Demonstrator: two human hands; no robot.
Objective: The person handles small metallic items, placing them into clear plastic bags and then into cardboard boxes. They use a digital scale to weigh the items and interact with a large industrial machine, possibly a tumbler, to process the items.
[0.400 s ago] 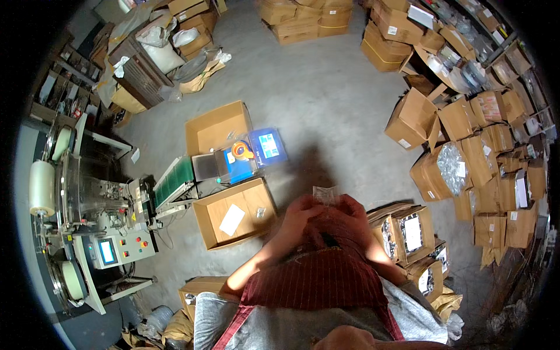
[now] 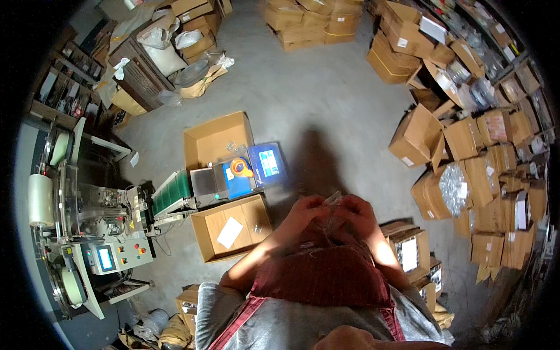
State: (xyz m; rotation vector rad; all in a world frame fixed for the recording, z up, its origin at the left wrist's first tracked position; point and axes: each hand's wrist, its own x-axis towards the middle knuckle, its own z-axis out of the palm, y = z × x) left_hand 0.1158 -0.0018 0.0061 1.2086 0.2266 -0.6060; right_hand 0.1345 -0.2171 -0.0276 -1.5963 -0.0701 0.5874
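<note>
In front of my apron, my left hand [image 2: 304,212] and my right hand [image 2: 358,213] are close together, fingers closed on a small clear plastic bag [image 2: 333,199]. Its top pokes up crumpled between them. What the bag contains, if anything, is too small to tell. Left of my hands lies an open cardboard box [image 2: 205,234] with a white sheet [image 2: 230,232] and a small clear packet inside. Beyond it stands a blue device with a lit screen [image 2: 268,163], and an orange tape dispenser [image 2: 241,168] rests beside that screen.
A packing machine [image 2: 119,256] with a film roll [image 2: 41,200] and a green conveyor [image 2: 173,193] stands at left. Another open box [image 2: 216,137] is behind the device. Cartons [image 2: 434,189] pile up on the right, with more cartons [image 2: 312,26] at the far end.
The bag, spread flatter before, is now bunched and tilted upward between my hands. My hands have shifted slightly, and the whole view has moved a little.
</note>
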